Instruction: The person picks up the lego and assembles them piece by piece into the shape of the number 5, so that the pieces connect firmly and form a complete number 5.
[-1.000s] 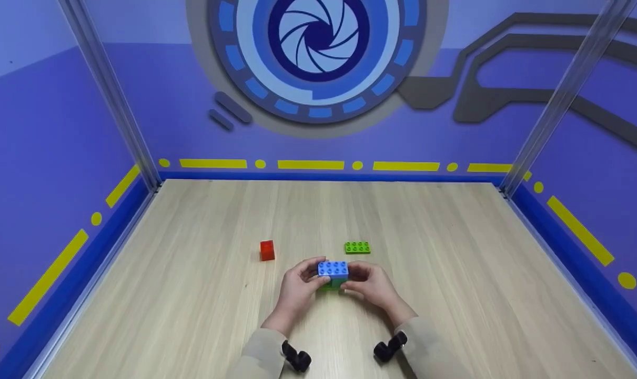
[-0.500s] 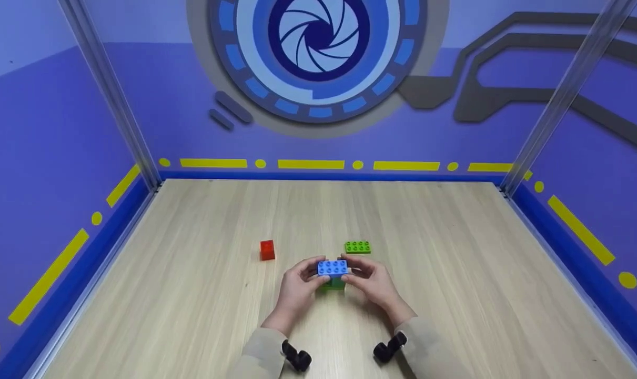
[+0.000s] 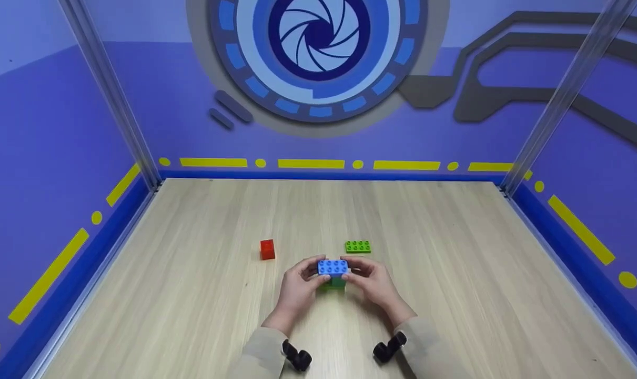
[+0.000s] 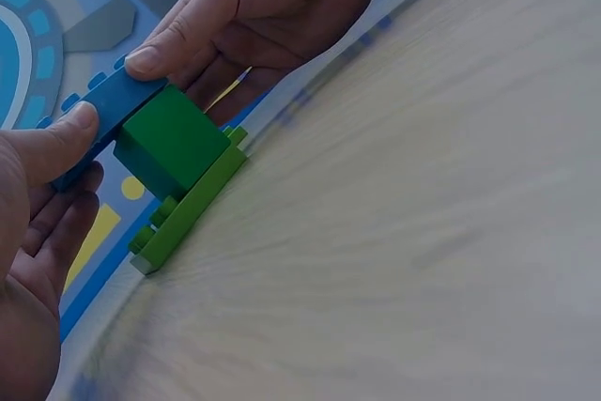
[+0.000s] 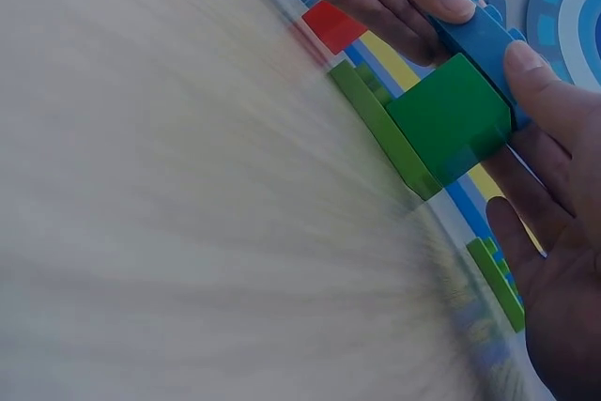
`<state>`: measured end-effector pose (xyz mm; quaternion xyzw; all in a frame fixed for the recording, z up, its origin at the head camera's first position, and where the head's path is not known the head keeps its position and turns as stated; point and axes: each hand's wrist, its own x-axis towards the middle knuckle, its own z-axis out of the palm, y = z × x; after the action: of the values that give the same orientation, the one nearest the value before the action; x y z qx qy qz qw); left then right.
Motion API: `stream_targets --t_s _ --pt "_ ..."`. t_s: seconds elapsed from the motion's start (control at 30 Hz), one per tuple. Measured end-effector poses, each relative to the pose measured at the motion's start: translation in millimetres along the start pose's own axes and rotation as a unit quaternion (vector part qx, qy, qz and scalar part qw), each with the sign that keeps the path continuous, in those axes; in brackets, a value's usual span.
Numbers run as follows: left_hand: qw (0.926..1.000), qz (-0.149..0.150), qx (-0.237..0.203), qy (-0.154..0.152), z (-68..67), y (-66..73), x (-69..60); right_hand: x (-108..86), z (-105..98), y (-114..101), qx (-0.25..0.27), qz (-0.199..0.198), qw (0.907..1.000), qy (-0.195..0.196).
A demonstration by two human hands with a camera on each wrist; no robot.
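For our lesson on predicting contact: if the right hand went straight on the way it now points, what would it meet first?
The blue brick, which the right hand grips; beyond it, probably the left hand at the brick's other end, though depth is unclear.

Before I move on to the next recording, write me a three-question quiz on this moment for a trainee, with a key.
1. Which holds the blue brick: the left hand, the right hand, or both?
2. True or false: the red block rests apart from both hands.
3. What is directly under the dark green block? A, the red block; B, a light green plate; C, the blue brick.

Key: 1. Both. 2. True. 3. B.
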<state>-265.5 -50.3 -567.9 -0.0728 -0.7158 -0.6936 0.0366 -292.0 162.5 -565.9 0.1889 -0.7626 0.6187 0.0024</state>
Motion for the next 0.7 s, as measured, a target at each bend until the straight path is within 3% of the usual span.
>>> stream_targets --t_s 0.3,0.7 --pt "0.9999 0.001 0.016 0.004 0.5 -1.6 0.4 -0.6 -0.8 0.5 -0.017 0.026 0.9995 0.001" --pt "0.9993 0.007 0.037 0.006 -0.4 -1.7 0.2 0.2 -0.3 1.4 -0.027 -0.001 0.9996 -0.005"
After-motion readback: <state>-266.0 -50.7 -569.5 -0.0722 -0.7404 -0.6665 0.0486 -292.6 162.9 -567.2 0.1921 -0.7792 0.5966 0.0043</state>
